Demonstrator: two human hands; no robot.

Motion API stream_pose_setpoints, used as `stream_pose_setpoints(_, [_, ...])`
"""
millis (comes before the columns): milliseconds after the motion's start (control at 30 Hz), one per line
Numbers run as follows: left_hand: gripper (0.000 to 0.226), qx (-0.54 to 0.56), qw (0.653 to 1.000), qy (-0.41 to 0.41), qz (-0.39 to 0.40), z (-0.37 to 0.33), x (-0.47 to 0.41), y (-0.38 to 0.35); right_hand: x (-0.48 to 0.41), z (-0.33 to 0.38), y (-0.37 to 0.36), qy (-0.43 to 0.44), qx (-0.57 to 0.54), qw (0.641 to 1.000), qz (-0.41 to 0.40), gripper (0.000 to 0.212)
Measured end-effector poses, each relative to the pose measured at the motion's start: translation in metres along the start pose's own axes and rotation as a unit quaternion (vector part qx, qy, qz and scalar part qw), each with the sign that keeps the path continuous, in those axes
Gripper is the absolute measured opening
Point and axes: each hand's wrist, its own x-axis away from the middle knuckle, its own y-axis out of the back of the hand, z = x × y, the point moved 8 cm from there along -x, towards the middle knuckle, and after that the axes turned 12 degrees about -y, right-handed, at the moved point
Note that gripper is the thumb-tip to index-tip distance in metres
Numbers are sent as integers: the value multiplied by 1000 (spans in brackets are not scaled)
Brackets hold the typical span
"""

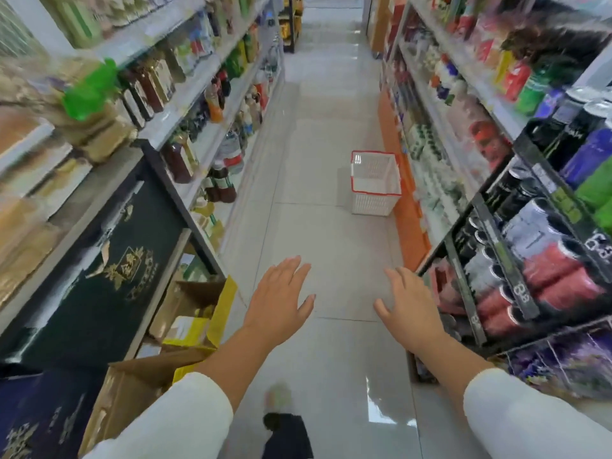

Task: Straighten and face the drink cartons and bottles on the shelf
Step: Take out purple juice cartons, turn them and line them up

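1. Holding both hands out over the tiled floor (pixel 331 233) of a shop aisle, a person in white sleeves (pixel 185 415) faces down the gangway. The left hand (pixel 280 293) and right hand (pixel 409 306), low in the centre of the frame, have fingers spread and grasp nothing.
2. Dark bottles (pixel 149 84) line the left-hand shelving (pixel 195 91) at upper left, well apart from either hand. What appear to be green-and-white drink cartons (pixel 420 140), blurred, sit on the right-hand shelving (pixel 440 107) at mid-frame.
3. Cans (pixel 556 270) lie stacked in a black rack (pixel 496 223) at right, near the right hand.
4. A white shopping basket (pixel 376 183) with a red rim stands on the floor at centre, and open cardboard boxes (pixel 195 303) sit at lower left.
5. Full bottles would probably be heavy, stiff, smooth and breakable if knocked together. They look best gripped round the body and turned label-out. Cartons should be lighter but dent when squeezed, so take them by opposite flat sides and slide them forward.
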Motion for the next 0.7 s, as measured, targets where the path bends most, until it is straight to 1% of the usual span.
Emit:
stream_pose_setpoints(167, [69,-2,1000,-16,13,100,-127,0,-133,39,-1,-33,-24,999,-14,59])
stream_pose_setpoints(333, [64,-21,998,-61,18,172,-255,20,-256,73,19,-87,-38,995,-27,56])
stream_pose_setpoints(400, [63,-19,997,-70,17,193,-309,26,-305,83,24,-98,-39,994,-26,57])
stream_pose_setpoints(533, [63,7,993,-117,19,224,-416,22,-406,88,30,-125,-32,991,-31,62])
stream_pose_setpoints(700, [74,20,992,-125,8,270,-555,15,-546,90,41,-125,-65,989,-50,62])
